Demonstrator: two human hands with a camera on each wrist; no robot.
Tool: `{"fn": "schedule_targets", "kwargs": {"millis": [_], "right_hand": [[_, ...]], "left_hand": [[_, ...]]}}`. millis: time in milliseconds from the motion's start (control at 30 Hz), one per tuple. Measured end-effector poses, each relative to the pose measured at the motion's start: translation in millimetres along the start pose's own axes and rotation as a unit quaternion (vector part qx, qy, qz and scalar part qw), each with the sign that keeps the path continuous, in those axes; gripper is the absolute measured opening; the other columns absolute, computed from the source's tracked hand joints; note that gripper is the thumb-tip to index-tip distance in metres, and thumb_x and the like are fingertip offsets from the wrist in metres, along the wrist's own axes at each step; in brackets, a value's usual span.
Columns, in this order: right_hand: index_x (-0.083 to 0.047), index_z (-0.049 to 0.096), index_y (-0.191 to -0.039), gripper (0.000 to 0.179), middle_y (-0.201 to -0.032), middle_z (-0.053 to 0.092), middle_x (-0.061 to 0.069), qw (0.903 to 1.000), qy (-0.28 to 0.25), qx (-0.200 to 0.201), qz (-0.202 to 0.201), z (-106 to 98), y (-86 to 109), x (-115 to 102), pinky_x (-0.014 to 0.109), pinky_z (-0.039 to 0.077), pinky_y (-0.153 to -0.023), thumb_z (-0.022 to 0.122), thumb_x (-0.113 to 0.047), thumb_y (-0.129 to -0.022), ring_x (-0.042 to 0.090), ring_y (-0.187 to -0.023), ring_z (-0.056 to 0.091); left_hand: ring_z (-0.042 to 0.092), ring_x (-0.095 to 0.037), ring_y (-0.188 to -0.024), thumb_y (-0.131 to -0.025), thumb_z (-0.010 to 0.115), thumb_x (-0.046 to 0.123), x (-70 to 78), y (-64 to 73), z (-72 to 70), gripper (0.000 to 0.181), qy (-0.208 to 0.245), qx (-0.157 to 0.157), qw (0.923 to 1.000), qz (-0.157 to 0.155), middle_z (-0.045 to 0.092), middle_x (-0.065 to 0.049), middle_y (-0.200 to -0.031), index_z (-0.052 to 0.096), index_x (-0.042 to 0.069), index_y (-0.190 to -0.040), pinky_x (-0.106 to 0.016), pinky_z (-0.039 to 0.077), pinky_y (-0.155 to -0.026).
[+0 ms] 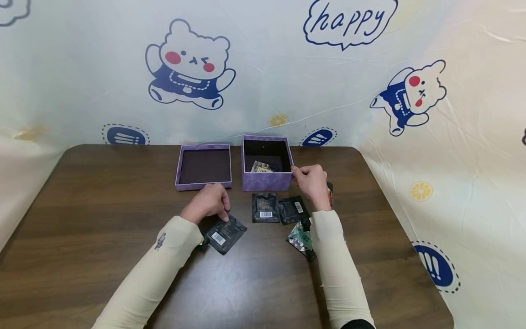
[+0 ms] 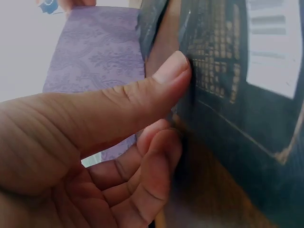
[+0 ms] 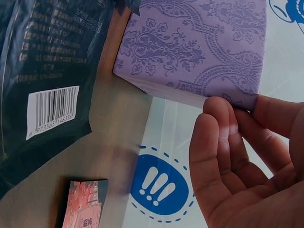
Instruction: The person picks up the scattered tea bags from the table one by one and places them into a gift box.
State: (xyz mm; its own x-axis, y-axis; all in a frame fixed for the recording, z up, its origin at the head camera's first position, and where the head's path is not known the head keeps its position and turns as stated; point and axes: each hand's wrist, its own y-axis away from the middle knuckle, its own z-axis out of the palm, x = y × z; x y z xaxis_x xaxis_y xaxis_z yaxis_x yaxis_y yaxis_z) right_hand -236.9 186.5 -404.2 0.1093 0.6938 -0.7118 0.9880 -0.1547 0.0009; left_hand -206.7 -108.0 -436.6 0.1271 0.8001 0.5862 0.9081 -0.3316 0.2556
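My left hand point(image 1: 211, 201) pinches the upper edge of a flat black sachet point(image 1: 228, 237). In the left wrist view the thumb presses its printed face point(image 2: 213, 90), with the other fingers curled near the edge. With thumb and fingertips, my right hand point(image 1: 313, 183) grips the front right corner of an open purple patterned box point(image 1: 266, 183). Close up, the right wrist view shows the fingertips against the box wall point(image 3: 190, 47). Inside the box lies a packet with a light printed front point(image 1: 261, 167). Most of the box's contents are hidden by its front wall.
Left of the box sits a shallow purple lid point(image 1: 205, 167), inside up. Two black sachets point(image 1: 265, 208) point(image 1: 294, 209) lie before the box. A green-printed sachet point(image 1: 301, 238) is beside the right sleeve. A red-printed packet point(image 3: 84, 204) lies partly behind the right hand.
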Motion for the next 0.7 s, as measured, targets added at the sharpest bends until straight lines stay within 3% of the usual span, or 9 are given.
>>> {"fn": "schedule_targets", "kwargs": {"millis": [167,300,433,567,700], "right_hand": [[-0.006,0.081,-0.086,0.038,-0.085,0.074,0.015,1.0,-0.003,-0.003,0.002,0.0,-0.5,-0.3,0.03,0.041,-0.049,0.064,-0.037,-0.101,0.024,-0.071,0.059],[-0.007,0.082,-0.087,0.038,-0.085,0.075,0.015,1.0,-0.003,-0.002,0.0,-0.1,-0.2,1.0,0.03,0.042,-0.049,0.064,-0.037,-0.101,0.023,-0.07,0.061],[-0.008,0.08,-0.077,0.04,-0.076,0.073,0.011,0.9996,0.006,0.014,-0.024,-0.2,-0.3,3.0,0.031,0.04,-0.047,0.065,-0.036,-0.1,0.022,-0.065,0.059],[-0.011,0.077,-0.065,0.043,-0.067,0.071,0.007,0.9981,0.016,0.03,-0.051,-0.3,-0.8,4.3,0.031,0.038,-0.045,0.066,-0.035,-0.099,0.021,-0.06,0.057],[-0.012,0.075,-0.064,0.043,-0.069,0.071,0.009,0.9984,0.012,0.026,-0.048,-0.9,-1.3,4.7,0.029,0.036,-0.044,0.066,-0.035,-0.099,0.021,-0.06,0.055]], "left_hand": [[0.059,-0.023,-0.073,-0.067,0.094,0.004,1.5,-0.3,-1.1,0.022,-0.003,0.005,1.0,-0.003,0.066,-0.001,-0.073,0.072,0.01,-0.067,-0.035,0.054,-0.067],[0.06,-0.023,-0.072,-0.072,0.09,0.001,2.3,1.0,-4.0,0.016,0.014,0.007,0.9999,-0.007,0.067,-0.002,-0.075,0.075,0.007,-0.073,-0.034,0.055,-0.064],[0.062,-0.018,-0.066,-0.077,0.084,-0.004,0.9,2.8,-5.5,0.011,0.035,-0.007,0.9994,-0.003,0.071,-0.003,-0.078,0.079,0.005,-0.083,-0.029,0.055,-0.06],[0.063,-0.014,-0.058,-0.081,0.079,-0.008,-1.7,4.6,-6.3,0.01,0.066,-0.024,0.9975,0.0,0.071,-0.007,-0.077,0.078,0.002,-0.082,-0.028,0.057,-0.056],[0.062,-0.012,-0.057,-0.085,0.074,-0.009,-3.1,6.1,-8.8,0.009,0.112,-0.046,0.9926,-0.012,0.07,-0.008,-0.078,0.076,0.0,-0.082,-0.027,0.058,-0.055]]}}
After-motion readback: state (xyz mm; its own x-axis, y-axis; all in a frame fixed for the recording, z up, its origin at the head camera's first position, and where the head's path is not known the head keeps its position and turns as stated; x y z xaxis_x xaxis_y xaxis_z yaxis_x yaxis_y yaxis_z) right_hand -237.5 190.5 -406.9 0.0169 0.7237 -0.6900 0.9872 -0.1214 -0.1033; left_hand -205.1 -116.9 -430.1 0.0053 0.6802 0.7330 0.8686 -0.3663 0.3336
